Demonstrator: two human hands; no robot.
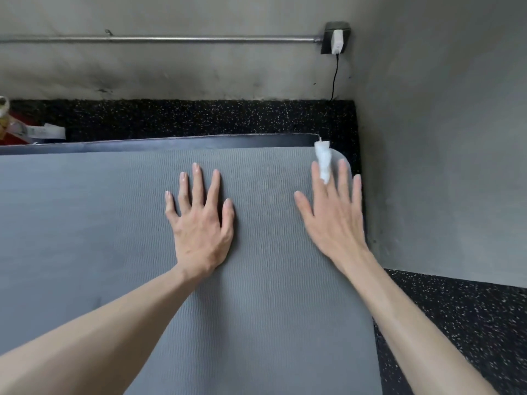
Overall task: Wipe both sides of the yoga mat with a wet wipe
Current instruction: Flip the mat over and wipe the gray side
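Note:
A grey ribbed yoga mat point(114, 223) lies unrolled on the floor, its rounded far right corner near the wall. My left hand point(201, 223) rests flat on the mat's middle with its fingers spread and straight. My right hand point(332, 215) is spread over the mat near its right edge, fingers straight. A twisted white wet wipe point(323, 159) sticks out forward over my right middle finger, between the index and ring fingers, and reaches the mat's far corner. How the wipe is held underneath is hidden.
A black mat edge point(171, 143) shows beyond the grey mat. Black speckled rubber floor point(456, 323) surrounds it. Grey walls close the corner on the right and ahead, with a plugged-in charger point(337, 41) and a pipe. Some packaging point(17, 126) lies at far left.

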